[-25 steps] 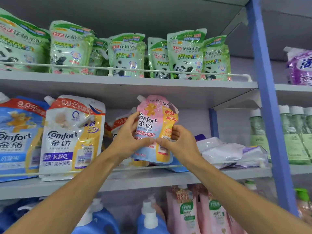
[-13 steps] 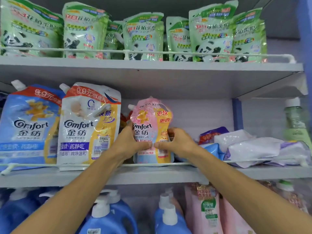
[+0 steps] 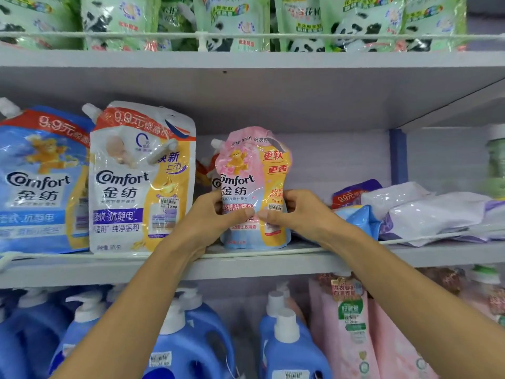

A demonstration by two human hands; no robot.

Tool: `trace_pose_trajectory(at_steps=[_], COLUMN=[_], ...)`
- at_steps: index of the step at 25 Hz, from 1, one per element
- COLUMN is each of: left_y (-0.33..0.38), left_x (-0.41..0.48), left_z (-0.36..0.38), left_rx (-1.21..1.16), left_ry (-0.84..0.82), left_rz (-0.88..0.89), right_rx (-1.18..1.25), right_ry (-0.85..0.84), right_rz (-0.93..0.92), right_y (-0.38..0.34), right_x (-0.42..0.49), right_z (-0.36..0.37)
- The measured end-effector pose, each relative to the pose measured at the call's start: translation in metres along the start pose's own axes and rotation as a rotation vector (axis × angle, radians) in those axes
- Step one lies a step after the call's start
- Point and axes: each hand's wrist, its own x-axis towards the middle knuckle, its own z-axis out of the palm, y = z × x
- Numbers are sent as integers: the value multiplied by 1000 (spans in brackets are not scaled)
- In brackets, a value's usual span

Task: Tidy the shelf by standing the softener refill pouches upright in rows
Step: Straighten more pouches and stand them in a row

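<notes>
A pink Comfort softener refill pouch (image 3: 252, 170) stands upright on the middle shelf (image 3: 246, 262), its base behind the wire rail. My left hand (image 3: 211, 214) grips its left side and my right hand (image 3: 293, 212) grips its right side, thumbs on the front. To the left stand a white Comfort pouch (image 3: 142, 176) and a blue Comfort pouch (image 3: 41, 179), both upright. Another pouch (image 3: 205, 170) is partly hidden behind the pink one. To the right, several pouches (image 3: 426, 209) lie flat in a heap.
Green panda pouches (image 3: 237, 20) fill the upper shelf behind a wire rail. Blue pump bottles (image 3: 191, 337) and pink bottles (image 3: 352, 329) stand on the lower shelf. A blue upright post (image 3: 397, 157) bounds the bay on the right, with green bottles (image 3: 496, 165) beyond it.
Held in both hands, the pink pouch has come down from the air and now stands on the shelf behind the rail. The camera has moved closer.
</notes>
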Motion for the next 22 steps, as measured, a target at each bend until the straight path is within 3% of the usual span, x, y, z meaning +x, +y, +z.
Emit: trace_pose_trajectory(at_steps=[11,22], left_y=[-3,-9], left_x=[2,5], left_z=[0,-1], left_rx=[-58,-12], left_ry=[16,158], left_rz=[-25,-79], right_rx=[29,-23], right_ry=[-21,-48], right_rz=[-11,91], right_y=[0,-10], right_x=[-3,18], right_z=[1,14])
